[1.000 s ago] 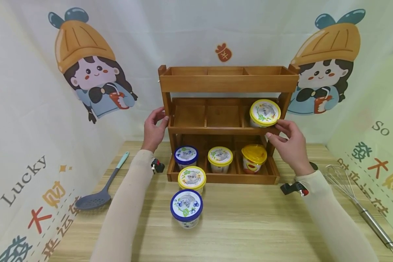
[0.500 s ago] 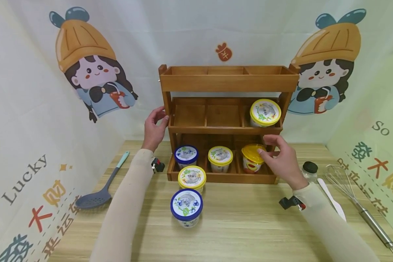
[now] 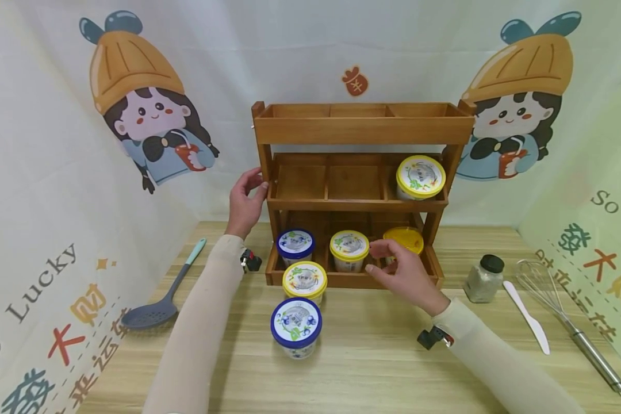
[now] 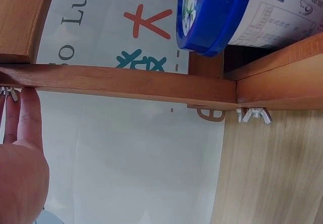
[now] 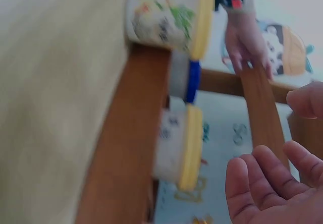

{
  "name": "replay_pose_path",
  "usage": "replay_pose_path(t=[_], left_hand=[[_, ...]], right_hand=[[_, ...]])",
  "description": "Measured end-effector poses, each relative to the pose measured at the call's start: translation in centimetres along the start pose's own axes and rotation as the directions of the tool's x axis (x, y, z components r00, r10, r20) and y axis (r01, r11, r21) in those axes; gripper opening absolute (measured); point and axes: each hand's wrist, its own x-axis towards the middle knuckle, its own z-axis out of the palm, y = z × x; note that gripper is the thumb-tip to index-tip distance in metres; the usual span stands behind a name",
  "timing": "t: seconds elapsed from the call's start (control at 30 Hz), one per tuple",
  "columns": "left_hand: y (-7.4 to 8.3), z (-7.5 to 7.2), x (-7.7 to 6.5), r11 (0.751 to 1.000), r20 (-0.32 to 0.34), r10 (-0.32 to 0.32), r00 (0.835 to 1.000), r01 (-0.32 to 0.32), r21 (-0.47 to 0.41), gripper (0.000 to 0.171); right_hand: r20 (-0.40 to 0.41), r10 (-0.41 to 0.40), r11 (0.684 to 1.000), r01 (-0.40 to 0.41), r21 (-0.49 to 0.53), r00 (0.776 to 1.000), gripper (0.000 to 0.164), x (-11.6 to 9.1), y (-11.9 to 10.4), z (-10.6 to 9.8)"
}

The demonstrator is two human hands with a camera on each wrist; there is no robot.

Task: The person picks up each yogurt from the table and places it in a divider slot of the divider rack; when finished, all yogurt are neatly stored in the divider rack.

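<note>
My left hand (image 3: 244, 207) touches the left post of a three-tier wooden rack (image 3: 362, 133); the left wrist view shows its fingers (image 4: 30, 115) straight, tips against the post. My right hand (image 3: 406, 279) holds nothing, thumb and fingers spread apart, fingertips right beside a yellow-lidded tub (image 3: 349, 247) in the bottom tier's middle compartment. Behind that hand, partly hidden, is a tub with a domed yellow lid (image 3: 405, 238) at bottom right. A blue-lidded tub (image 3: 295, 244) sits at bottom left. Another yellow-lidded tub (image 3: 421, 177) stands at the middle tier's right end.
Before the rack stand a yellow-lidded tub (image 3: 305, 280) and a blue-lidded tub (image 3: 296, 328). A slotted spatula (image 3: 152, 315) lies on the left. To the right are a black-capped jar (image 3: 483, 280), a white plastic knife (image 3: 528, 318) and a whisk (image 3: 569, 328).
My right hand has left the tub on the middle tier and moved down and left, past the domed-lid tub, to the bottom middle one. My left hand has stayed on the post.
</note>
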Motion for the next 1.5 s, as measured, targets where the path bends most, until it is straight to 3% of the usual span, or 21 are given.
replay_pose_path(t=[0.13, 0.37, 0.43, 0.6, 0.8, 0.97, 1.17, 1.3, 1.5], left_hand=[[0.2, 0.0, -0.1, 1.000, 0.000, -0.003, 1.000, 0.003, 0.001, 0.041], [3.1, 0.0, -1.3, 1.000, 0.011, -0.013, 1.000, 0.013, 0.010, 0.042], [3.3, -0.1, -1.4, 1.000, 0.014, -0.015, 1.000, 0.015, 0.006, 0.042], [2.3, 0.0, -1.1, 1.000, 0.013, -0.022, 1.000, 0.022, -0.003, 0.042], [0.0, -0.1, -0.2, 1.000, 0.007, -0.013, 1.000, 0.013, -0.009, 0.042], [-0.3, -0.2, -0.1, 1.000, 0.008, -0.009, 1.000, 0.009, -0.016, 0.042], [0.1, 0.0, -0.3, 1.000, 0.006, -0.022, 1.000, 0.022, -0.020, 0.041], [1.1, 0.0, -0.6, 1.000, -0.001, -0.022, 1.000, 0.022, -0.022, 0.041], [3.1, -0.1, -1.4, 0.999, 0.006, -0.029, 1.000, 0.029, -0.016, 0.041]], right_hand=[[0.063, -0.035, 0.999, 0.034, 0.014, 0.997, 0.045, -0.4, -0.2, 2.0], [0.158, -0.015, 0.997, 0.002, 0.079, 0.987, 0.045, -0.7, -1.4, 4.6], [0.189, -0.024, 0.997, 0.010, 0.074, 0.982, 0.046, -0.9, -1.7, 5.3], [0.298, -0.075, 0.992, 0.041, 0.118, 0.952, 0.049, -1.4, -2.1, 6.7], [0.431, -0.125, 0.982, 0.048, 0.184, 0.894, 0.065, -2.1, -2.8, 7.8], [0.481, -0.156, 0.975, 0.057, 0.215, 0.863, 0.071, -2.3, -3.2, 8.7], [0.538, -0.115, 0.977, -0.004, 0.214, 0.835, 0.059, -2.5, -3.4, 9.5], [0.540, -0.098, 0.976, -0.025, 0.217, 0.836, 0.055, -2.5, -3.4, 9.7], [0.522, -0.125, 0.974, 0.004, 0.227, 0.844, 0.055, -2.5, -3.3, 9.5]])
